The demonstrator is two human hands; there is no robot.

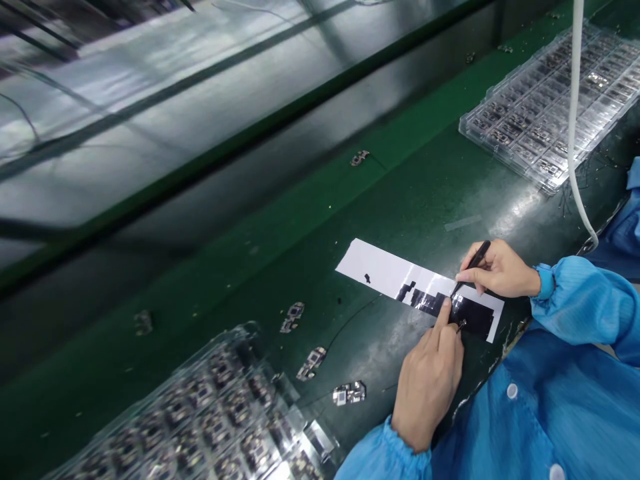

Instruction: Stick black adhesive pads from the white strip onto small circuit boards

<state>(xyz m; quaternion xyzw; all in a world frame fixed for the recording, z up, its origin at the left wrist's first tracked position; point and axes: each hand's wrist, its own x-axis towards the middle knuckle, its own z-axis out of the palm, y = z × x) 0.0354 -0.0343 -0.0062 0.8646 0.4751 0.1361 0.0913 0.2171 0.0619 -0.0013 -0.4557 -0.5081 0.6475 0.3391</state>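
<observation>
My right hand [496, 268] is closed round black tweezers [473, 267], their tips pointing down at a white backing strip [383, 259] with black adhesive pieces [477, 318] on it. My left hand [433, 370] presses its index fingertip onto the strip beside the tweezer tips. Its other fingers are curled, and a small shiny metallic bit [462, 325] shows at them; the rest of it is hidden. One small black piece [367, 278] lies apart near the strip's left end.
Small circuit boards [312, 363] with thin wires lie on the green bench [400, 207] left of the strip. Clear trays [543, 113] of boards stand at the upper right and lower left. A white cable [574, 120] hangs at the right, near another blue sleeve [620, 227].
</observation>
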